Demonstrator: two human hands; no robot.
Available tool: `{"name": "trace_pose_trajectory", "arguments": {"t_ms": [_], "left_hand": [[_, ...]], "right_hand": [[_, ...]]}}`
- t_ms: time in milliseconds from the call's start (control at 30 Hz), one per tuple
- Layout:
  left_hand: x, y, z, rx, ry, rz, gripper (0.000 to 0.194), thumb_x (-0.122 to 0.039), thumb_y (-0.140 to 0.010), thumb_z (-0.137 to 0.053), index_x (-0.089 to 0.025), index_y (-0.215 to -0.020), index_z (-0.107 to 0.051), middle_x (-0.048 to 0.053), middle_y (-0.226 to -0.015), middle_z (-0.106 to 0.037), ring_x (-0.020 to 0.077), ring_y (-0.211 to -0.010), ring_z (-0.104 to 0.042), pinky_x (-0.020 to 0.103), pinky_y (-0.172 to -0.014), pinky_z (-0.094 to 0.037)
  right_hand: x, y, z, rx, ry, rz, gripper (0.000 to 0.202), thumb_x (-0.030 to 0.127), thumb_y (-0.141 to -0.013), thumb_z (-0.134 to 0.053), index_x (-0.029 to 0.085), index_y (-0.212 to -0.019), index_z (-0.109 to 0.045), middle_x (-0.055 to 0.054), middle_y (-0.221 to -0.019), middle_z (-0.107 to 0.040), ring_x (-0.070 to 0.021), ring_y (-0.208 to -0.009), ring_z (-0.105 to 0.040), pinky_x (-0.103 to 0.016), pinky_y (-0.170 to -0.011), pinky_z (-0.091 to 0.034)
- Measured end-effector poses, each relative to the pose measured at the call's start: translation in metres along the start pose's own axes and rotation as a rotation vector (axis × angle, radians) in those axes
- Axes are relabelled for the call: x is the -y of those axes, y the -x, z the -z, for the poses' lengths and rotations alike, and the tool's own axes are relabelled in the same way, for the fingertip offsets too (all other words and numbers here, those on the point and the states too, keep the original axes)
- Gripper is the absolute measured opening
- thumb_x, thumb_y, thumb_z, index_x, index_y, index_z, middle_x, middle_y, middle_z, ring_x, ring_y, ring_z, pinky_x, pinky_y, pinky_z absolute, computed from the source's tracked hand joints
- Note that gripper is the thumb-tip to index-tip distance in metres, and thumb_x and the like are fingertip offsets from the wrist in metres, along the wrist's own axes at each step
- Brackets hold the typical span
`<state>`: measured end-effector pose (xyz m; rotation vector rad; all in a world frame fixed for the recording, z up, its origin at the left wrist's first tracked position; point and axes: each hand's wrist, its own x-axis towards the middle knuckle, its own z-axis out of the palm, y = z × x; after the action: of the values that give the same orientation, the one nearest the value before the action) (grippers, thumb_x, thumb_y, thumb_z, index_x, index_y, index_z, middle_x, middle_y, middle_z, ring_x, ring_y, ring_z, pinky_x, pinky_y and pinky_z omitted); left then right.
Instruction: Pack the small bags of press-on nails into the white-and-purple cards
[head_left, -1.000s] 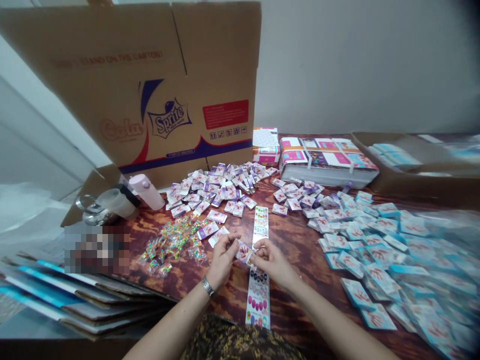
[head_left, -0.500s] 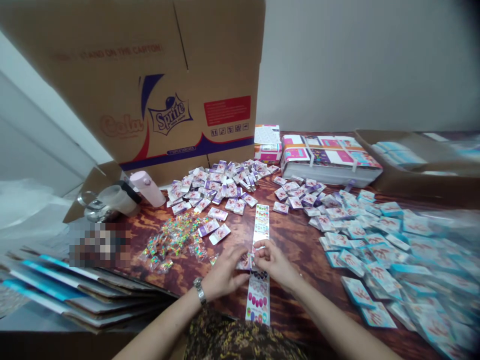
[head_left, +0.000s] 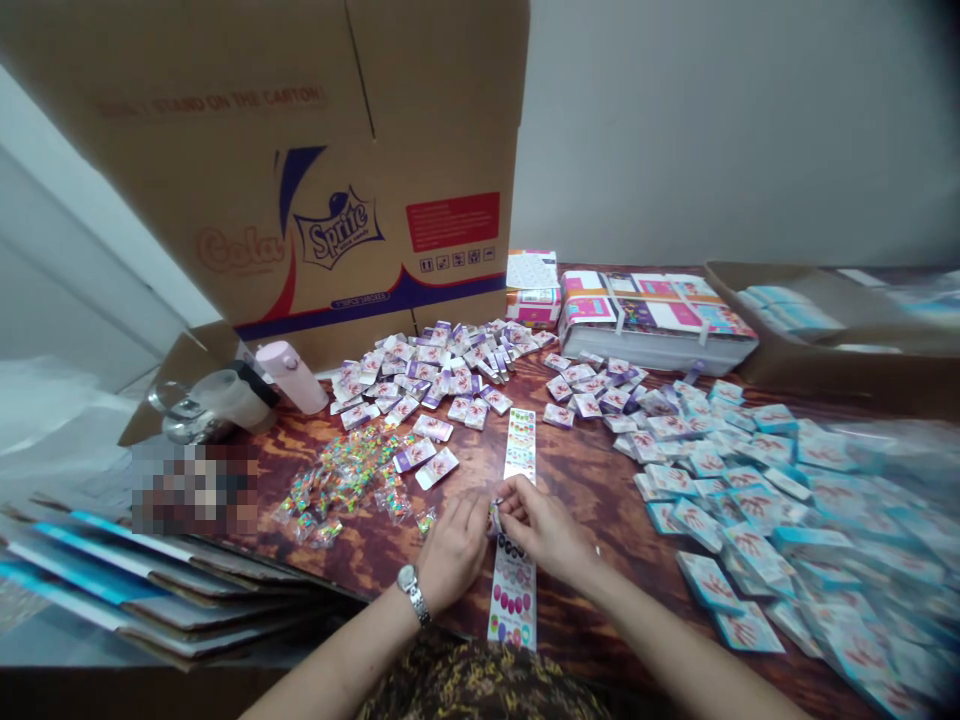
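Note:
My left hand, with a metal watch at its wrist, is closed around a small purple-and-white printed box. The fingers hide most of that box. At its end facing right, my right hand is pinched, thumb and fingertips against it. Whether anything else sits between those fingertips I cannot make out. Beneath both hands a long strip of nail stickers lies on the table. Left of the hands are clear packets of colourful candy and a few purple-and-white boxes.
A heap of purple-and-white boxes lies before a big carton. Many blue-and-white boxes spread over the right side. Behind stand a strapped stack of printed sheets, an open carton and a pink bottle. Folded cardboard sits left.
My left hand has turned and its fingers have closed further over the small box, covering more of it. My right fingertips have come in closer against the box's end.

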<state>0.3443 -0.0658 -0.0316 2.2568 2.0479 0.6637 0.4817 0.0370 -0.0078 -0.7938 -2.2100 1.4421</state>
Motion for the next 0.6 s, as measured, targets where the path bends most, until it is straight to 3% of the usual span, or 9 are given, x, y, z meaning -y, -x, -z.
{"name": "trace_pose_trajectory", "arguments": {"t_ms": [167, 333, 500, 600], "left_hand": [[0.001, 0.005, -0.001, -0.044, 0.019, -0.017, 0.049, -0.011, -0.084, -0.037, -0.011, -0.133, -0.031, 0.018, -0.122, -0.05, 0.0277, -0.114, -0.045, 0.045, -0.094, -0.041], [-0.005, 0.0, 0.006, -0.027, 0.135, -0.047, 0.052, -0.009, -0.083, -0.036, -0.016, -0.134, -0.03, 0.016, -0.123, -0.046, 0.0253, -0.116, -0.043, 0.043, -0.094, -0.042], [-0.007, -0.005, 0.01, -0.017, 0.241, -0.012, 0.057, -0.006, -0.077, -0.041, -0.02, -0.132, -0.032, 0.013, -0.119, -0.047, 0.0247, -0.109, -0.046, 0.042, -0.09, -0.045], [-0.007, -0.004, 0.009, 0.021, 0.236, 0.02, 0.05, -0.008, -0.077, -0.043, -0.021, -0.125, -0.039, 0.012, -0.113, -0.049, 0.0242, -0.103, -0.049, 0.04, -0.086, -0.046]], "right_hand": [[0.003, -0.003, 0.01, -0.065, 0.237, 0.071, 0.03, 0.014, -0.072, -0.05, 0.02, -0.102, -0.051, -0.005, -0.098, -0.055, -0.012, -0.065, -0.054, -0.025, -0.063, -0.042], [-0.001, -0.005, 0.012, 0.02, 0.171, 0.039, 0.021, 0.023, -0.078, -0.049, 0.02, -0.098, -0.055, 0.002, -0.073, -0.058, -0.0134, -0.062, -0.053, -0.023, -0.057, -0.038], [-0.002, -0.003, 0.009, -0.035, 0.131, 0.004, 0.024, 0.025, -0.078, -0.05, 0.02, -0.101, -0.053, 0.005, -0.062, -0.053, -0.0116, -0.055, -0.049, -0.021, -0.052, -0.033], [-0.005, -0.003, 0.007, -0.032, 0.111, 0.005, 0.025, 0.024, -0.078, -0.05, 0.02, -0.103, -0.051, 0.006, -0.06, -0.05, -0.0107, -0.053, -0.046, -0.02, -0.05, -0.032]]}}
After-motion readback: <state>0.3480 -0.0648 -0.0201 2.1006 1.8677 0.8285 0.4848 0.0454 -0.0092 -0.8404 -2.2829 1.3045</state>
